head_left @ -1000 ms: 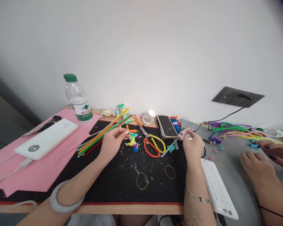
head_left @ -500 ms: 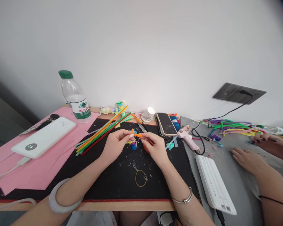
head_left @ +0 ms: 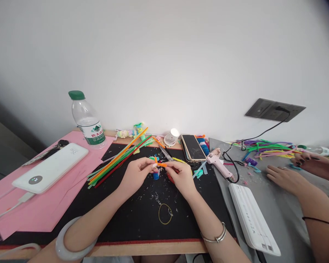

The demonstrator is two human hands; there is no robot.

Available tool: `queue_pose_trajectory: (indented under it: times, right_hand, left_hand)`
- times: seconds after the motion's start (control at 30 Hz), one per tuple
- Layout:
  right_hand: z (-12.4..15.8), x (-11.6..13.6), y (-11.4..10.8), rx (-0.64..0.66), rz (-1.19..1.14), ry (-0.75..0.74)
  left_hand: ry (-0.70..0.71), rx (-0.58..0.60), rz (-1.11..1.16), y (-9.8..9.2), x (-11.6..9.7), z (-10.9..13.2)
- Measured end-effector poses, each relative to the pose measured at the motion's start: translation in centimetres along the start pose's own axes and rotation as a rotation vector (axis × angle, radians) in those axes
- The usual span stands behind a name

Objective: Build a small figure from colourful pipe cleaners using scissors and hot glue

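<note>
Between my two hands, over the black mat [head_left: 142, 208], is a short orange pipe cleaner [head_left: 161, 165] with one bit standing up at its left. My left hand [head_left: 138, 174] pinches its left end, and my right hand [head_left: 181, 179] pinches the other end. Behind the fingers lies a small blue piece [head_left: 155, 176], partly covered. Scissors [head_left: 166, 155] rest just beyond my right hand, their red handle partly hidden by it. A bundle of long pipe cleaners [head_left: 117, 160] in orange, yellow, green and red lies left of my left hand. A thin ring [head_left: 165, 214] lies nearer me.
On the left, a water bottle [head_left: 89, 124] and white power bank [head_left: 50, 168] stand on pink paper [head_left: 44, 213]. To the right are a phone [head_left: 193, 147], pink glue gun [head_left: 219, 166] with its cord, and another power bank [head_left: 252, 217]. Another person's hands [head_left: 287, 179] rest at far right.
The view has tilted slightly up, so everything sits lower in the picture. Both my hands keep their pinch on the orange pipe cleaner. The other person's hands have shifted a little.
</note>
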State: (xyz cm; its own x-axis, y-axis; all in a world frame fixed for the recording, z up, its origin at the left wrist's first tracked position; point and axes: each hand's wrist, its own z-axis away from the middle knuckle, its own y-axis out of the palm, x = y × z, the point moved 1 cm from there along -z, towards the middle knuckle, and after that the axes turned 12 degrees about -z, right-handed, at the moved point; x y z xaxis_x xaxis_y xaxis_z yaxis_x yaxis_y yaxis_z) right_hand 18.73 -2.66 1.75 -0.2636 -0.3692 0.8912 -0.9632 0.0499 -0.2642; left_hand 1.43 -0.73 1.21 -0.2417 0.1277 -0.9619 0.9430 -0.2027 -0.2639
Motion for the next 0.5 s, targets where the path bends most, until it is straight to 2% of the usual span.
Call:
queue_pose_trajectory:
  times: [0.3,0.5]
  right_hand:
    - [0.04,-0.13,0.02,0.043,0.016,0.035]
    - [0.18,-0.22,0.07,0.072,0.046,0.036]
  left_hand:
    - [-0.004,-0.023,-0.072,0.05,-0.16,-0.02]
    - [0.113,-0.038,-0.240,-0.12,-0.18,0.15]
